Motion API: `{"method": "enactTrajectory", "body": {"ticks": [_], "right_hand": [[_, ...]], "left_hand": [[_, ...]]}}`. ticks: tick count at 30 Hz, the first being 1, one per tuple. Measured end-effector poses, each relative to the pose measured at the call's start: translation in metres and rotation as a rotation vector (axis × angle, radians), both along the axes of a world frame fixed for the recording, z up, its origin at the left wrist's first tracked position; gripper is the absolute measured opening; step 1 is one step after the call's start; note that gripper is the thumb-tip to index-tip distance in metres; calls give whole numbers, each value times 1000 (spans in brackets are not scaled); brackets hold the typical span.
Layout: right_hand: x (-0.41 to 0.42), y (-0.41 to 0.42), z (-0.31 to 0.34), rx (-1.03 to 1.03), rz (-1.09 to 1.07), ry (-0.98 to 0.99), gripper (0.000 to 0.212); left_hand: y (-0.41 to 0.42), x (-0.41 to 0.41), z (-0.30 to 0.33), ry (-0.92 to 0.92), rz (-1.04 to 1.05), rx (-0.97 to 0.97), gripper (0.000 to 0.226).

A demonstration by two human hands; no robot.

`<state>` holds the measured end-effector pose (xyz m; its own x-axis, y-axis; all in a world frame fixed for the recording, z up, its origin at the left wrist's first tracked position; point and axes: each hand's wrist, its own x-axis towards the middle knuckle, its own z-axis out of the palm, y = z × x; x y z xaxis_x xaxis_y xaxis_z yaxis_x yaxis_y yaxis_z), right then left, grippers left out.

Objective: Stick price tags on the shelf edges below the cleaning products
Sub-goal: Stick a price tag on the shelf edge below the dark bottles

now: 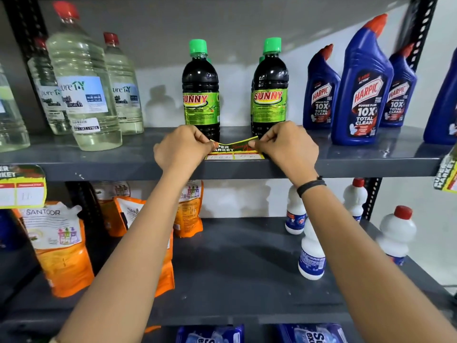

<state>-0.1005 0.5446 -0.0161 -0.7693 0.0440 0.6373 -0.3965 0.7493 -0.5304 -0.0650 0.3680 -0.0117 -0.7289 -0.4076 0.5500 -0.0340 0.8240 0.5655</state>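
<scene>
A yellow, green and red price tag (233,151) lies across the front lip of the grey upper shelf (358,165), just below two dark Sunny bottles (200,92) with green caps. My left hand (179,151) pinches the tag's left top corner. My right hand (289,147) pinches its right top corner. The tag bows slightly between them, and its lower part with two white price boxes rests on the shelf edge.
Clear bleach bottles (81,82) stand at the left, blue Harpic bottles (362,82) at the right. Other price tags hang on the shelf edge at far left (22,185) and far right (447,174). Orange Santoor pouches (59,243) and white bottles (311,253) fill the lower shelf.
</scene>
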Motion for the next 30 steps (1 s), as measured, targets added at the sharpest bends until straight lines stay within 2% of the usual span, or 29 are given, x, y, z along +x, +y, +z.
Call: {"method": "enactTrajectory", "body": {"ticks": [4,6,9,11,13,16,20,24,30], "right_hand": [[0,1,0,-55,57,6,27],[0,4,3,-116,107,-11,26],[4,9,8,-269,280,18,20],[11,13,9,-324,393,66,15],[20,18,4,-296,451,127,16],[35,27,-8,-201,428,218,12],[45,37,-27,-91,412,267,4],[48,42,-43,-22,410,249,12],[47,41,-56,171,344,302,10]], "left_hand": [[-3,-2,0,48,-86,76,27],[-5,-3,0,144,-149,169,27],[-4,2,0,322,-382,301,19],[0,9,-2,405,-468,230,15],[4,17,-7,474,-481,117,8],[8,30,-21,531,-470,32,5],[13,42,-42,527,-469,23,7],[14,48,-58,489,-453,16,11],[10,47,-65,434,-458,-148,15]]}}
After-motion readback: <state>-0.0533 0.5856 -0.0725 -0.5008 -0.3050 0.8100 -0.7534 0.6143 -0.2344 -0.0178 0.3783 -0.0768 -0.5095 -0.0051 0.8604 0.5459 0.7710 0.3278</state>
